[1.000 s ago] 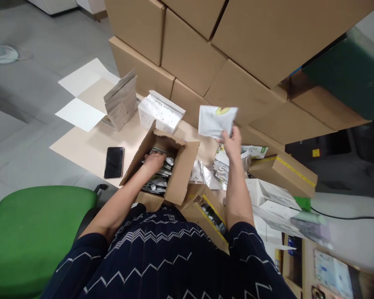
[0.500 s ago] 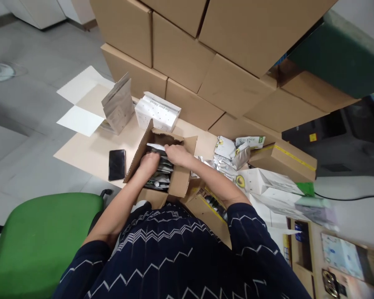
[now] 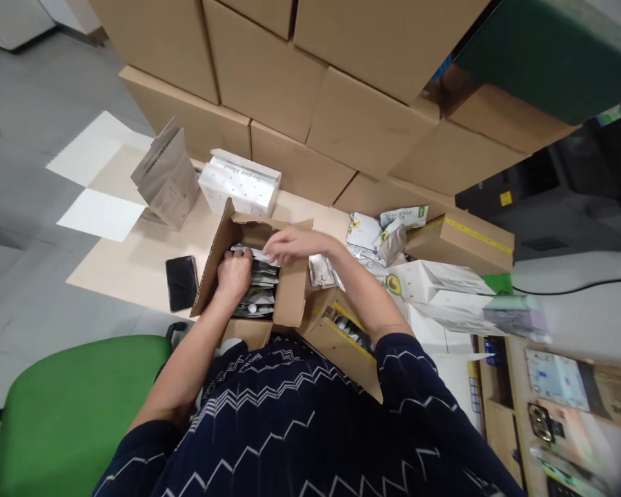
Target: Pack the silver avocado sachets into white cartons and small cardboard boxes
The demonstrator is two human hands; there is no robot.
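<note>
An open cardboard box [image 3: 290, 293] stands at the near table edge with a row of upright pouches [image 3: 261, 279] inside. My left hand [image 3: 234, 274] reaches into its left side, fingers curled over the top of a pouch at the row's far end; the fingertips are partly hidden. Above the box's far right part is my right hand [image 3: 292, 245], its fingers extended and loosely apart, holding nothing, close to the same pouch tops. Just right of the box, a silver pouch [image 3: 321, 270] lies on the table.
A phone [image 3: 181, 283] lies left of the box. Behind are a white carton [image 3: 239, 183], a paper bag [image 3: 172, 186] and stacked cardboard boxes [image 3: 367, 124]. More pouches [image 3: 365, 231] lie at right. A green chair [image 3: 83, 407] stands at left.
My right hand has lifted from the pouches and its fingers have spread. My left hand remains in the box. The view has shifted, uncovering the silver pouch more fully.
</note>
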